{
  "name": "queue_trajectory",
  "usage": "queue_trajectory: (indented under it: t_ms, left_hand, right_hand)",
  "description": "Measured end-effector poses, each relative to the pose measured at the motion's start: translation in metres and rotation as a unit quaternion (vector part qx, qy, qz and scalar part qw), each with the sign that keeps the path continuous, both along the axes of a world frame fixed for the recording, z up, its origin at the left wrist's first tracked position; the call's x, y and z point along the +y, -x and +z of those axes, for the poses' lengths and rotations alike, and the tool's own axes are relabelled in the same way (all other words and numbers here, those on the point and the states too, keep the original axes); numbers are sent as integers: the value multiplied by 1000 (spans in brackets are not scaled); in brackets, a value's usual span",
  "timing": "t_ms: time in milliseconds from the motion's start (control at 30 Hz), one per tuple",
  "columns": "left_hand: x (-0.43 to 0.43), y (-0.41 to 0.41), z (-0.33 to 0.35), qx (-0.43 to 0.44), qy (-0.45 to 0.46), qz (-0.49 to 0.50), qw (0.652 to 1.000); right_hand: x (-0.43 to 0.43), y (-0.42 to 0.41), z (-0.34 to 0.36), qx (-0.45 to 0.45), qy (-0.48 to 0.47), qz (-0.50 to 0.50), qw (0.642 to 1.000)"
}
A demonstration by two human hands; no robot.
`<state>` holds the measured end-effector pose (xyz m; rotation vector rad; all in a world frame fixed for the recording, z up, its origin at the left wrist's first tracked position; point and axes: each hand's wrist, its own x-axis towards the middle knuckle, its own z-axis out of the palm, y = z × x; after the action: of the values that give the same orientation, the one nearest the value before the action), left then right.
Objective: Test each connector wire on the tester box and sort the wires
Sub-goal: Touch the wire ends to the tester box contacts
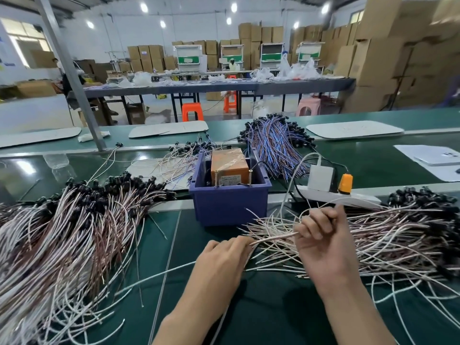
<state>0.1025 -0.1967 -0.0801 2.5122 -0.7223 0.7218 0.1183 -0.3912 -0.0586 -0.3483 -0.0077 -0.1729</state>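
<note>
An orange tester box [229, 165] sits in a blue plastic bin [230, 200] at the middle of the green bench. A large pile of pink-white wires with black connectors [67, 232] spreads to the left. Another pile of the same wires [398, 232] lies to the right. My right hand [321, 242] pinches a thin bundle of wires [273, 238] drawn out of the right pile. My left hand [221, 260] grips the free ends of that bundle, knuckles up, in front of the bin.
Blue and brown wires [273, 143] are heaped behind the bin. A white power strip [336, 195] with a white adapter and an orange plug lies right of the bin. White trays [353, 129] and papers [433, 160] lie farther back. A grey post [72, 78] rises at left.
</note>
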Motion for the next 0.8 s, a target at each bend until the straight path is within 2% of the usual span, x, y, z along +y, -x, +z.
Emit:
queue_trajectory:
  t_ms: [200,367,433,500,567,667,733,767,800]
  left_hand:
    - [14,-12,-5,-18,-7,42,999]
    - [37,-23,-5,-57,47,136,988]
    - [42,-25,-7,-56,73,145,985]
    - [40,-27,-8,-58,93,134,985]
    - [37,-26,-8,-69,110,124,984]
    - [32,-25,-8,-89,112,117,983]
    - [29,-24,-9,-91,106,113,984]
    - [28,-24,-9,-89,108,111,984]
    - [28,-24,-9,-85,113,108,984]
  right_hand:
    - [-11,5,-1,6,50,-16,999]
    - [-12,2,-3,33,76,-40,996]
    - [-10,0,-6,47,131,-52,989]
    - [-3,0,-8,47,241,-54,968]
    - [8,3,-10,23,396,-53,916]
    - [27,8,-18,-7,629,-56,775]
    - [37,9,-25,-14,726,-61,685]
    - [41,9,-28,-17,754,-61,653]
    - [43,10,-29,-19,769,-54,637]
